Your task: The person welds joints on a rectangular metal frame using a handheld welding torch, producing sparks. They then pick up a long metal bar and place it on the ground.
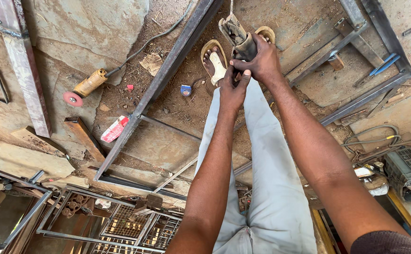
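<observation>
Top centre of frame: right hand (262, 59) wrapped tight round worn grey power tool (237, 36), left hand (233, 89) pinching at its near end. Below, sandalled feet (215, 61) on dirt floor (177, 101). Long dark steel frame bar (167, 70) slanting just left. Yellow-bodied angle grinder with red disc (85, 88) lying upper left, well apart.

Single head-worn view, straight down past outstretched arms to the dirt floor (177, 108) far below.
</observation>
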